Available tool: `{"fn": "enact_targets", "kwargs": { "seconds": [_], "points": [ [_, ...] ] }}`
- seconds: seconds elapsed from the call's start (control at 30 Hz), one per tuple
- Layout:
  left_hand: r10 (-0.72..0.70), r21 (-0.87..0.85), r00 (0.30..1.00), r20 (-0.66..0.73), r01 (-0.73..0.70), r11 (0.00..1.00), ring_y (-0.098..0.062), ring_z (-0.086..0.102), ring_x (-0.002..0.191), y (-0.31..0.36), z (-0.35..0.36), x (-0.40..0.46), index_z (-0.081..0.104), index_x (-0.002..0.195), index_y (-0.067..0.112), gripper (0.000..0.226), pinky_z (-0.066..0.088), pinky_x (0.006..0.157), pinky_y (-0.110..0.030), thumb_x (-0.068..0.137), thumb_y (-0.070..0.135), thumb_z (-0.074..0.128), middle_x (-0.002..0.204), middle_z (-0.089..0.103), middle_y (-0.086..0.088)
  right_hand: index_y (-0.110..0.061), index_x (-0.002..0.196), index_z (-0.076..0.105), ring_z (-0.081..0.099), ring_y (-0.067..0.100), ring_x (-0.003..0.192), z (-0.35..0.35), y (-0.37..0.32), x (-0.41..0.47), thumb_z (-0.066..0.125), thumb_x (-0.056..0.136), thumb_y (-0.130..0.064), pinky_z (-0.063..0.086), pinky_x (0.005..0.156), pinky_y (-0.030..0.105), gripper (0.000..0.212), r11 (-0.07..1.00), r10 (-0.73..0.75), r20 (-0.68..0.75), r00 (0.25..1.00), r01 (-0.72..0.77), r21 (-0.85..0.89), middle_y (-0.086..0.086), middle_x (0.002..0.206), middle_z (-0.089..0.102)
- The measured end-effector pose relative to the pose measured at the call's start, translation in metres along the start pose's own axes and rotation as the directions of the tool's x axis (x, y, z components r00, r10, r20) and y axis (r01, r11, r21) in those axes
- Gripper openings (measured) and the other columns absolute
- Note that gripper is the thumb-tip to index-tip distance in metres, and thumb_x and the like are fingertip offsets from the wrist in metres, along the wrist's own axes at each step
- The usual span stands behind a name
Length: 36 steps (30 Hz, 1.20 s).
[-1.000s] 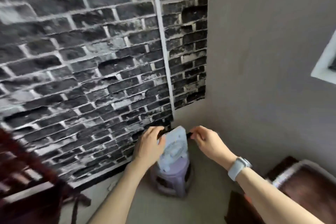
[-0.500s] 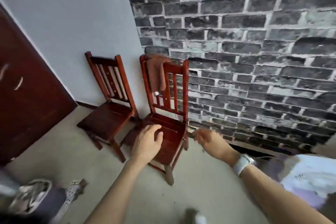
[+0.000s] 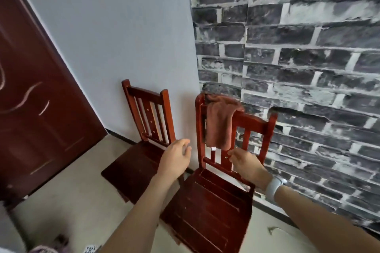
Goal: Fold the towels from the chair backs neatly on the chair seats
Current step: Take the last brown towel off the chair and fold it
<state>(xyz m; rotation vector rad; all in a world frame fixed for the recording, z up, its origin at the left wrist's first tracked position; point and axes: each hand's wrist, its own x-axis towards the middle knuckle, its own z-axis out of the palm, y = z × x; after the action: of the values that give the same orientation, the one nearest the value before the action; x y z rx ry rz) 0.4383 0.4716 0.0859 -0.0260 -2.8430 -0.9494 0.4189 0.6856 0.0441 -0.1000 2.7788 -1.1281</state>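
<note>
Against the corner where the pale plain wall (image 3: 115, 33) meets the grey brick-pattern wall (image 3: 308, 57), two dark red wooden slat-back chairs stand side by side. Right-hand red wooden chair (image 3: 216, 203): one rust-brown cloth towel (image 3: 219, 123) hangs over the left end of its top rail, bunched, white tag at the lower hem. Seat bare. Left-hand red wooden chair (image 3: 148, 121): nothing on back or seat that shows.

Left hand (image 3: 174, 160) held in the air between the two chairs, fingers loosely curled, holding nothing. Right hand (image 3: 245, 163), pale watch on the wrist, hovers just below the towel's hem, in front of the back slats; fingers bent downward, apparently empty. Whether they touch the slats or the tag cannot be told.

Judgement on progress: nothing done so far. No folded towel lies on either seat, and the only towel in view is still draped on the back. Left to do: lift it off the rail, spread it, fold it, lay it on the seat. Other towels, if any, are out of view.

Dark red panelled door (image 3: 35, 109) at far left.
</note>
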Motion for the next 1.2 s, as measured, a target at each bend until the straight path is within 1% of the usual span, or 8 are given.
{"fn": "enact_targets", "kwargs": {
  "seconds": [0.2,0.37,0.57,0.63,0.77,0.93,1.03,1.2],
  "points": [
    [0.091,-0.019,0.994,0.053,-0.09,0.996,-0.017,0.052,0.116,-0.015,0.007,0.108,0.052,0.126,0.012,0.034,0.038,0.094,-0.023,0.093,0.02,0.047,0.125,0.057,-0.005,-0.012,0.117,0.059,0.054,0.028,0.112,-0.013,-0.02,0.099,0.039,0.092,-0.014,0.041,0.092,0.031,0.032,0.992,-0.015,-0.187,0.982,-0.009,-0.128,0.01,0.119,0.062],
    [0.185,-0.079,0.967,0.175,-0.174,0.982,-0.016,0.054,0.114,-0.03,0.032,0.193,0.052,0.125,0.016,0.033,0.043,0.096,-0.027,0.093,0.023,0.047,0.126,0.057,-0.003,-0.015,0.121,0.055,0.045,0.032,0.114,-0.031,-0.022,0.171,0.043,0.089,-0.019,0.039,0.094,0.039,0.034,0.958,0.055,-0.439,0.897,-0.171,-0.229,0.012,0.116,0.056],
    [0.414,-0.072,0.861,0.296,-0.412,0.908,-0.018,0.048,0.117,-0.044,0.071,0.285,0.049,0.128,0.017,0.036,0.041,0.094,-0.027,0.093,0.025,0.045,0.131,0.047,-0.001,-0.036,0.142,0.021,0.026,0.029,0.13,-0.016,-0.017,0.229,0.051,0.084,-0.049,0.027,0.104,0.049,0.066,0.825,0.273,-0.329,0.904,-0.396,-0.404,0.006,0.141,0.032],
    [0.479,-0.048,0.819,0.315,-0.49,0.87,-0.02,0.041,0.122,-0.043,0.086,0.3,0.047,0.131,0.014,0.039,0.036,0.102,-0.032,0.093,0.025,0.045,0.132,0.046,-0.004,-0.035,0.138,0.028,0.028,0.027,0.13,-0.006,-0.015,0.237,0.052,0.084,-0.047,0.026,0.102,0.049,0.06,0.773,0.29,-0.36,0.887,-0.439,-0.457,0.004,0.14,0.035],
    [0.492,0.019,0.815,0.308,-0.522,0.853,-0.023,0.044,0.115,-0.043,0.109,0.317,0.05,0.128,0.013,0.042,0.04,0.094,-0.035,0.091,0.033,0.05,0.123,0.048,-0.006,-0.03,0.125,0.046,0.037,0.023,0.125,0.0,-0.012,0.239,0.052,0.086,-0.038,0.027,0.099,0.042,0.04,0.75,0.204,-0.474,0.856,-0.448,-0.486,-0.001,0.131,0.047],
    [0.556,-0.109,0.796,0.241,-0.547,0.83,-0.025,0.052,0.101,-0.035,0.114,0.317,0.064,0.102,0.009,0.019,0.042,0.086,-0.035,0.089,0.02,0.056,0.104,0.06,-0.007,-0.023,0.111,0.057,0.047,0.024,0.114,-0.001,-0.018,0.217,0.054,0.086,-0.028,0.033,0.09,0.037,0.025,0.811,0.156,-0.574,0.804,-0.436,-0.39,-0.001,0.119,0.057],
    [0.626,-0.231,0.75,0.215,-0.583,0.779,-0.027,0.057,0.089,-0.026,0.107,0.306,0.06,0.097,0.007,0.012,0.045,0.076,-0.038,0.089,0.016,0.055,0.091,0.065,-0.009,-0.017,0.108,0.059,0.047,0.024,0.107,-0.005,-0.024,0.192,0.055,0.087,-0.021,0.042,0.085,0.037,0.021,0.901,0.162,-0.641,0.75,-0.377,-0.214,0.003,0.108,0.058],
    [0.709,-0.529,0.693,0.131,-0.556,0.641,-0.018,0.058,0.065,0.029,0.077,0.276,0.053,0.095,0.006,0.007,0.039,0.061,-0.026,0.091,0.012,0.052,0.077,0.062,-0.005,-0.003,0.105,0.06,0.051,0.03,0.097,-0.042,-0.045,0.135,0.058,0.085,-0.004,0.039,0.087,0.03,0.02,0.967,0.121,-0.755,0.644,-0.247,-0.056,0.014,0.099,0.057]
  ]
}}
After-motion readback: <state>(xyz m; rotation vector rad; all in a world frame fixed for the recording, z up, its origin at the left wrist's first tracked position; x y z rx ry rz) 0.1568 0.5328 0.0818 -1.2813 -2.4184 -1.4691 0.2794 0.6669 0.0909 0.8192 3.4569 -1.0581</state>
